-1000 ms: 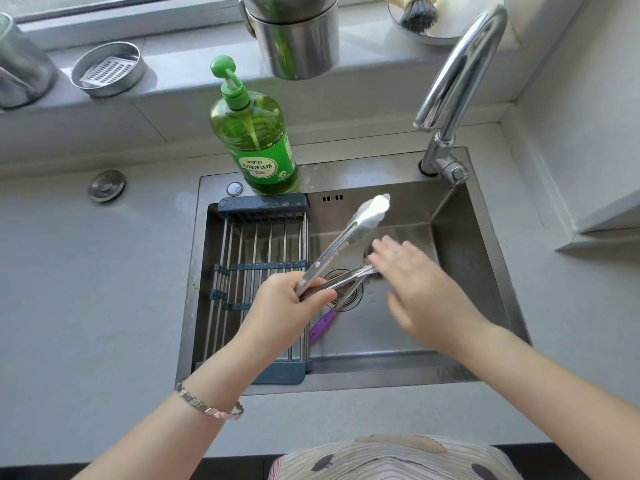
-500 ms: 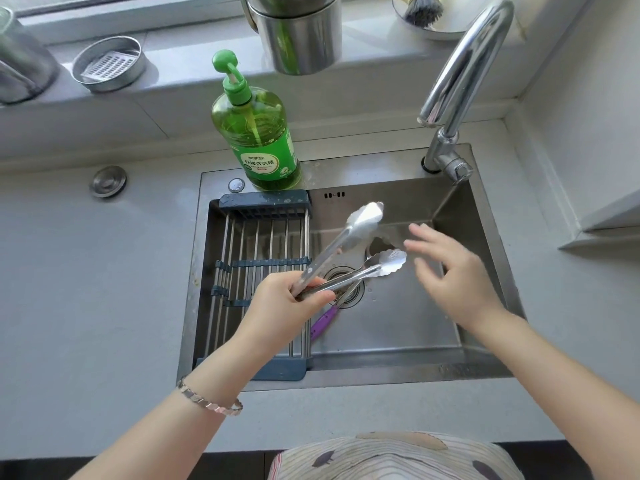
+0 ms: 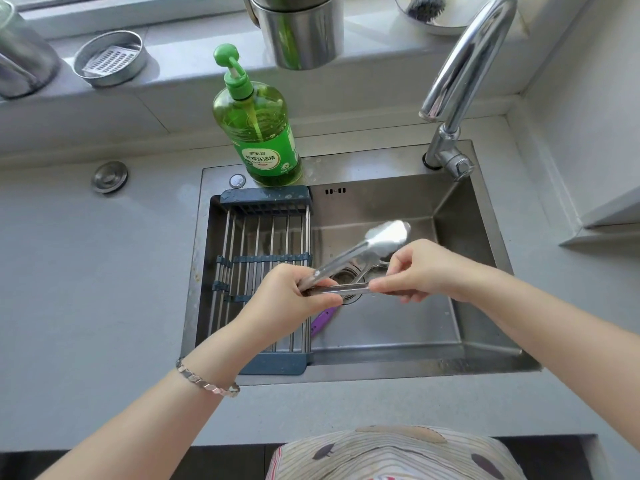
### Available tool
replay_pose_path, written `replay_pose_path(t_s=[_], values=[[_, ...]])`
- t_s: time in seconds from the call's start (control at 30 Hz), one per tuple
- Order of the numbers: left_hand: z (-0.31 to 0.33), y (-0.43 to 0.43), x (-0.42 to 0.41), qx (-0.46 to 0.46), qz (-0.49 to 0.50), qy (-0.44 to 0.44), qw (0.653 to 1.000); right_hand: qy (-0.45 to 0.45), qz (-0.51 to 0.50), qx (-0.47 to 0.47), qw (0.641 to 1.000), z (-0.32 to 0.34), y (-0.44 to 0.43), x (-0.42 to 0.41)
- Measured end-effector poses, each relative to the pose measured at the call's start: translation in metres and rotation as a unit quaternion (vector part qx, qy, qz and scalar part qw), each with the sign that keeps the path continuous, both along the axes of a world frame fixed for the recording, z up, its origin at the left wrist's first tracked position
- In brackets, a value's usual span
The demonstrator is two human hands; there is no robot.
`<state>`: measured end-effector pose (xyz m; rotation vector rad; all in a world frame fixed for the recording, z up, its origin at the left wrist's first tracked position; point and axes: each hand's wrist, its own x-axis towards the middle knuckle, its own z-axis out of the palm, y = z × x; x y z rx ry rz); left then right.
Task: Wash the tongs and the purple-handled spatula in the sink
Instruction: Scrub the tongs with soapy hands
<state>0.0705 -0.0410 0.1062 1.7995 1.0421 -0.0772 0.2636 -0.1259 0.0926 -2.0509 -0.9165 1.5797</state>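
Tongs (image 3: 356, 261) hang over the sink (image 3: 485, 244), so drips fall in; the left hand (image 3: 291, 299) grips their hinge end while the right hand (image 3: 426, 271) pinches the lower arm, probably rubbing it. Their long axis runs left to right, 2 tips pointing right. The purple-handled spatula (image 3: 323, 318) lies on the basin floor.

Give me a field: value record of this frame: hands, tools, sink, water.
left hand: grips the hinge end of the tongs
right hand: pinches the lower arm of the tongs
tongs: held over the sink, arms spread apart
spatula: on the sink floor, only the purple handle shows, untouched
drain: beneath the tongs
rack: across the left part of the sink
soap bottle: upright on the back rim
faucet: no water seen running
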Motion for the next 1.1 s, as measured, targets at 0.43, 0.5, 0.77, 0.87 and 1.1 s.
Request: replay_pose_path(t_s=[0.43,0.5,0.77,0.87,1.1], values=[[-0.001,-0.002,0.008,0.015,-0.013,0.01,1.0,0.029,-0.058,0.001,0.998,-0.008,-0.003,0.005],[-0.001,-0.001,0.007,0.006,-0.01,0.01,1.0,0.084,-0.12,0.025,0.989,-0.004,-0.002,0.009],[-0.003,-0.006,0.015,-0.105,-0.033,0.014,0.994,-0.282,0.201,0.257,0.902,-0.003,-0.012,-0.03],[0.003,-0.004,0.018,-0.182,-0.001,-0.055,0.982,-0.368,0.321,0.291,0.823,-0.013,-0.026,-0.056],[0.006,-0.003,0.017,-0.231,0.067,-0.064,0.969,-0.402,0.247,0.294,0.831,-0.021,-0.029,-0.034]])
